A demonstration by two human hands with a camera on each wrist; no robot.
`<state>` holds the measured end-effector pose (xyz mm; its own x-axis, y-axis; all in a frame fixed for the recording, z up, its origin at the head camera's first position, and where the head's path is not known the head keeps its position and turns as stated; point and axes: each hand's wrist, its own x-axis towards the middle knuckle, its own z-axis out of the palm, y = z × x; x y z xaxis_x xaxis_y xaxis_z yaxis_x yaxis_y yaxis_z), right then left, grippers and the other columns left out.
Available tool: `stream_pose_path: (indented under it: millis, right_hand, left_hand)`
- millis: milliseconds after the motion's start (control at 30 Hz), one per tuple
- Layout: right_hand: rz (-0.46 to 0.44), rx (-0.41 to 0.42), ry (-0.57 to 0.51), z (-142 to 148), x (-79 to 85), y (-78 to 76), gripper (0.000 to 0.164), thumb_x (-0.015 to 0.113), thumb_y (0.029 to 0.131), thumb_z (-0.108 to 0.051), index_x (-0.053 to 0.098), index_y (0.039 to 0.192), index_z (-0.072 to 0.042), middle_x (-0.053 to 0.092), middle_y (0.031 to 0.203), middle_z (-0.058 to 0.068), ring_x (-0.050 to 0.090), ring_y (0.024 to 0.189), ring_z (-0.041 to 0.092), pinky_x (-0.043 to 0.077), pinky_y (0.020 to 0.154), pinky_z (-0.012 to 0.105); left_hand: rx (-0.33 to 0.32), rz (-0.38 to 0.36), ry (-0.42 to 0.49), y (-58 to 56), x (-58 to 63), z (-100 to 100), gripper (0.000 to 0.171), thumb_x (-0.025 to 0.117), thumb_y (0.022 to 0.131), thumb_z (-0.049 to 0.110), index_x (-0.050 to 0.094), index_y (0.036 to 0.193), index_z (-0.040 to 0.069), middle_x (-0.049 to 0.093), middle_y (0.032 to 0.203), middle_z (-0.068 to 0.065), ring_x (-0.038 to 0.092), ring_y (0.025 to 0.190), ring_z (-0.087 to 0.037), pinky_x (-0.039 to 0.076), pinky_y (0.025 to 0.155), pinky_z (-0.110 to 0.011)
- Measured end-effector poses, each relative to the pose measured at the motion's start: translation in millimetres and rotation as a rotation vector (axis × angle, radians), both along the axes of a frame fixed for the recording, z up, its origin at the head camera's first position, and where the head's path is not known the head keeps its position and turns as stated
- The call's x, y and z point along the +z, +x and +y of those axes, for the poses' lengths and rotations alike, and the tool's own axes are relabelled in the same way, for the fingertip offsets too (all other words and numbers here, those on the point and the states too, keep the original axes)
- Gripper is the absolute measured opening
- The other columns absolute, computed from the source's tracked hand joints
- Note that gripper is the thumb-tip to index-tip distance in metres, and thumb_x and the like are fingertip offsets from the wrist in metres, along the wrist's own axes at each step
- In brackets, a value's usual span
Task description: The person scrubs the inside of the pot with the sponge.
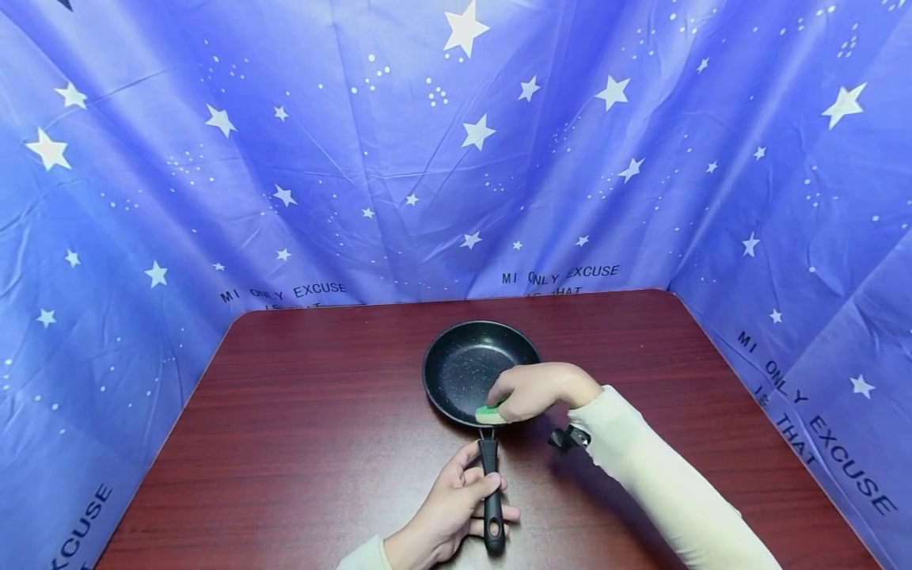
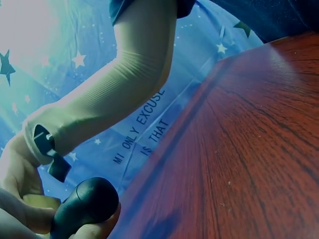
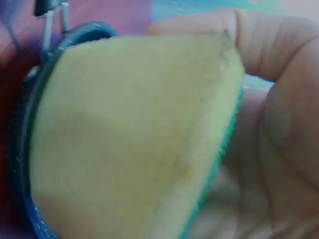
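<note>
A black frying pan point(image 1: 456, 372) with a speckled inside stands on the table, its handle point(image 1: 493, 507) pointing toward me. My left hand point(image 1: 452, 499) grips that handle, thumb on top and fingers beneath; the handle's rounded end point(image 2: 94, 201) shows large in the left wrist view. Over the near right part of the pan, my right hand point(image 1: 530, 392) holds a yellow sponge point(image 1: 490, 416) with a green scouring side. Close up in the right wrist view, the sponge point(image 3: 119, 134) covers most of the pan, and its green layer faces the palm. Whether it touches the pan cannot be told.
The dark red wooden table point(image 1: 306, 443) spreads around the pan. Behind it and at both sides hangs a blue curtain point(image 1: 399, 158) with white stars and lettering. A black strap with a small device point(image 1: 570, 438) sits at the right wrist.
</note>
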<state>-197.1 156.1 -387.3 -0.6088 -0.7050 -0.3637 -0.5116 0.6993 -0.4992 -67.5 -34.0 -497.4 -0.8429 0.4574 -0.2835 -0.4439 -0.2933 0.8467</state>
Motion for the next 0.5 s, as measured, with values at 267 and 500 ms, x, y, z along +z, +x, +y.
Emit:
stream_pose_path:
  millis: [267,500]
  right_hand:
    - [0.213,-0.198,-0.251,62,7.1,22.4,0.049,0.058,0.099,-0.012,0.059,0.146,0.002,0.068,0.131,0.012,0.062,0.107,0.024,0.052,0.095,0.042]
    - [0.434,-0.540,-0.090,98,-35.0,36.1,0.051,0.059,0.100,-0.011,0.056,0.147,0.007,0.048,0.152,0.035,0.044,0.136,0.060,0.042,0.099,0.078]
  left_hand:
    - [0.015,0.005,-0.006,1.2,-2.2,2,0.068,0.060,0.106,0.006,0.026,0.164,0.007,0.065,0.104,-0.012,0.079,0.083,-0.035,0.065,0.059,-0.035]
    - [0.016,0.016,0.002,1.9,-2.2,1,0.068,0.060,0.106,0.007,0.025,0.164,0.007,0.064,0.105,-0.013,0.079,0.084,-0.036,0.066,0.065,-0.043]
